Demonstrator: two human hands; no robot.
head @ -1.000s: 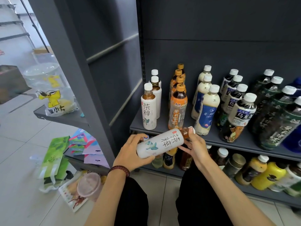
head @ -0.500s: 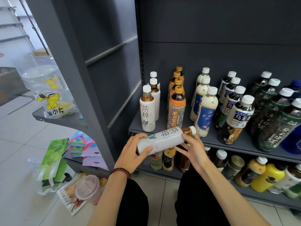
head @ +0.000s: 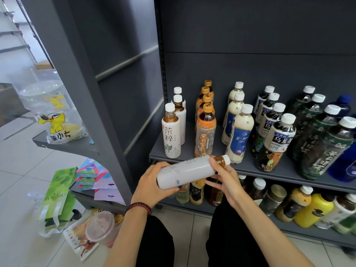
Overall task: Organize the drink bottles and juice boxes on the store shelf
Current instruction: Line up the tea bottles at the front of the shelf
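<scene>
A white-labelled tea bottle (head: 187, 172) lies sideways in both my hands, just in front of the grey shelf (head: 285, 171), cap pointing right. My left hand (head: 152, 185) grips its base end from below. My right hand (head: 221, 179) holds the neck end, fingers curled under and over it. On the shelf stand rows of bottles: three matching white tea bottles (head: 171, 132) at the left, then orange tea bottles (head: 205, 132), cream milk-tea bottles (head: 238, 133), dark oolong bottles (head: 277, 139) and dark green-labelled bottles (head: 325, 145).
The lower shelf holds yellow bottles (head: 312, 211), a tin (head: 274, 197) and small dark bottles (head: 196, 191). A grey side panel (head: 81, 93) stands at the left. On the floor lie a green tea bag pack (head: 57, 199), snack packets (head: 92, 176) and a plastic lidded cup (head: 100, 228).
The bottle has been turned about its long axis in my hands: the printed label side now faces away, and a plain white side shows. It stays level in front of the shelf.
</scene>
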